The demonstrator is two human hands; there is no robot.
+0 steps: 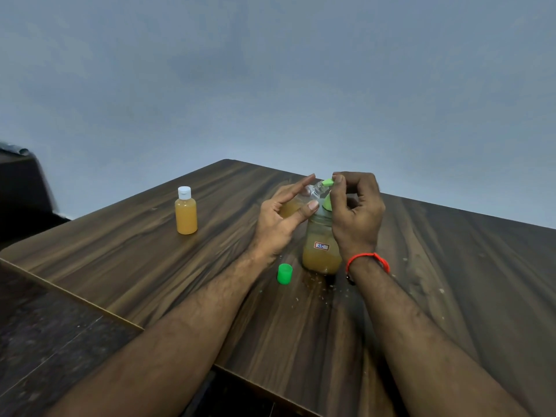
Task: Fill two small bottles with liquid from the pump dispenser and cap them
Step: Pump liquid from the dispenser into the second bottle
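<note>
The pump dispenser (321,251) stands upright on the wooden table (135,266). It is a clear bottle of orange liquid with a small "35" label and a green pump head (328,182). My right hand (358,215) is curled over that head, with a fingertip pressing on its top. My left hand (279,218) holds a small clear bottle (314,190) between thumb and fingers, tilted so its open mouth meets the green nozzle. Some orange liquid shows inside it. A loose green cap (284,274) lies in front of the dispenser. A second small bottle (186,213), full and white-capped, stands to the left.
The table's left edge runs diagonally past my left forearm, with dark floor (45,341) beyond it. Its far corner (226,160) sits close to a plain grey wall. A dark object (21,182) stands at the far left. Small specks dot the wood around the dispenser.
</note>
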